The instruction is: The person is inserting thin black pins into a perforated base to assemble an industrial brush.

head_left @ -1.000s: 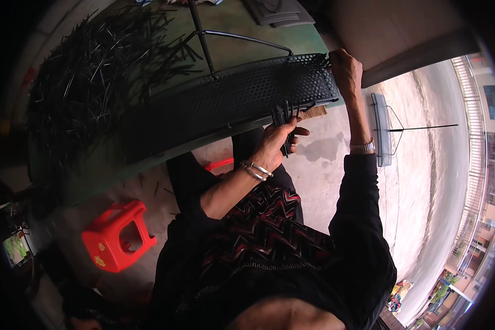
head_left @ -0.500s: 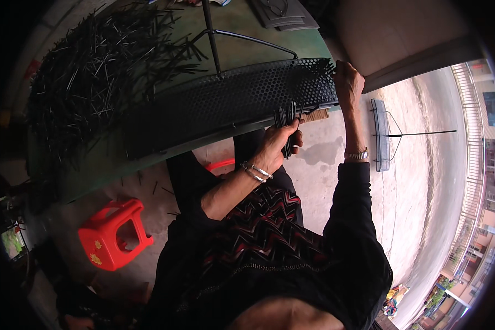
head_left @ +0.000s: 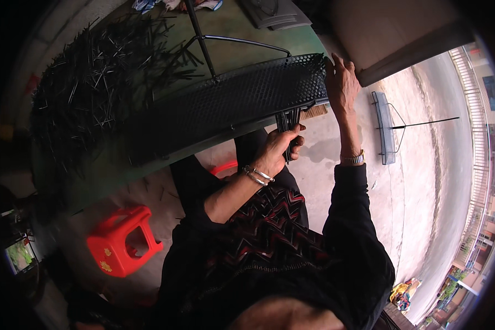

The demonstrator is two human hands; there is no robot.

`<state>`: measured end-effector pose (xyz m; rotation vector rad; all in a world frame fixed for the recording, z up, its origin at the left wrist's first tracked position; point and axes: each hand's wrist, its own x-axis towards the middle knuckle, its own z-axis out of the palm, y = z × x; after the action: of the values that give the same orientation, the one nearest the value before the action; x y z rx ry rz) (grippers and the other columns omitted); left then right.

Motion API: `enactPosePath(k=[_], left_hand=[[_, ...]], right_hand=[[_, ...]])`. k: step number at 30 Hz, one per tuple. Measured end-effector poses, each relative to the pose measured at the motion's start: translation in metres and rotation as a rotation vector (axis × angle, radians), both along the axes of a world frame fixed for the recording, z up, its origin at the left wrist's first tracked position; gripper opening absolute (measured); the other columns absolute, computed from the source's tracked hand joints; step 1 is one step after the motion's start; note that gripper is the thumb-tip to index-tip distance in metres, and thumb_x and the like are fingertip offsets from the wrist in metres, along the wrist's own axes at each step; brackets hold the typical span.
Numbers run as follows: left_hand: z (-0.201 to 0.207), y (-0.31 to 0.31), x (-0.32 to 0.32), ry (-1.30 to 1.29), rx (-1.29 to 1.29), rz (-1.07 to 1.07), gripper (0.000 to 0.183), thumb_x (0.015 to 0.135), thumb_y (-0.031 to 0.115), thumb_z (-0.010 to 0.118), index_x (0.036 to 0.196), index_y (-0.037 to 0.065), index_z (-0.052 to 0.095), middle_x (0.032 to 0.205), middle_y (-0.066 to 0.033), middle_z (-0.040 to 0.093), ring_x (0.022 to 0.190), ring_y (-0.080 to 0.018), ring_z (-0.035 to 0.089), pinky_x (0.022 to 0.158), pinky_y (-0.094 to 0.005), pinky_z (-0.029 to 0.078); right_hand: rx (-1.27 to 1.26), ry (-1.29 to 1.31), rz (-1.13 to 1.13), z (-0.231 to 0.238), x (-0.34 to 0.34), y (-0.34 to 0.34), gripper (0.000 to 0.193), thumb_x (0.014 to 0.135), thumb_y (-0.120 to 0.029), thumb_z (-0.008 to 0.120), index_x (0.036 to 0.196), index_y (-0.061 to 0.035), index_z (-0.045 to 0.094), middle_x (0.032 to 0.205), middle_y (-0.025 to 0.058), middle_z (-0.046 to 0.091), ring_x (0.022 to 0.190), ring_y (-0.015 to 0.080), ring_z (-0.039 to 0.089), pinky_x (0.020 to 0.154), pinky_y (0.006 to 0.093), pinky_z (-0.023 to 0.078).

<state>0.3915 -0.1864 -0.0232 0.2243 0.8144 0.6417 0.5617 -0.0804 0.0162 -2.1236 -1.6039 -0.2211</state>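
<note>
In the head view, the upper left of the frame is filled by a loose pile of thin black strips, spread on the green tabletop. Cloths and grey sheets are seen along the top. The space above the rack is crossed by its rod and braces, and the upper right is blocked by a brown panel, close beside the right hand.

The rack, black and perforated, is laid across the upper middle; its left part is lost in shadow. A bundle of strips is clamped in the left hand's grip, just below the rack's right part. The right hand's fingers are bent at the rack's right end; whether its grip is closed on anything cannot be told.

The tabletop's near edge is slanted from lower left up toward the hands. Below it, floor is seen, with a red stool at lower left. Another rack is seen at right, well apart from the right hand.
</note>
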Motion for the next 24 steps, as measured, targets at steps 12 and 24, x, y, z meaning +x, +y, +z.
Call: enactPosePath(k=[12,24], left_hand=[[-0.027,0.003,0.026,0.125,0.910,0.000,0.029,0.091,0.031,0.060,0.110,0.009,0.060,0.091,0.0037,0.060,0.078,-0.0055,0.054,0.068,-0.0237,0.043],[0.021,0.021,-0.008,0.373,0.973,0.011,0.021,0.089,0.023,0.061,0.091,0.003,0.068,0.063,0.0035,0.050,0.057,-0.0052,0.043,0.051,-0.0246,0.034]], right_hand=[[0.342,-0.284,1.440,0.047,-0.223,-0.055,0.029,0.070,-0.017,0.061,0.094,-0.0014,0.058,0.082,0.0082,0.057,0.072,0.0210,0.059,0.065,0.0320,0.046],[0.205,-0.314,1.641,0.059,-0.261,-0.092,0.021,0.062,-0.017,0.063,0.073,0.0010,0.064,0.061,0.0115,0.055,0.050,0.0214,0.055,0.049,0.0338,0.040]])
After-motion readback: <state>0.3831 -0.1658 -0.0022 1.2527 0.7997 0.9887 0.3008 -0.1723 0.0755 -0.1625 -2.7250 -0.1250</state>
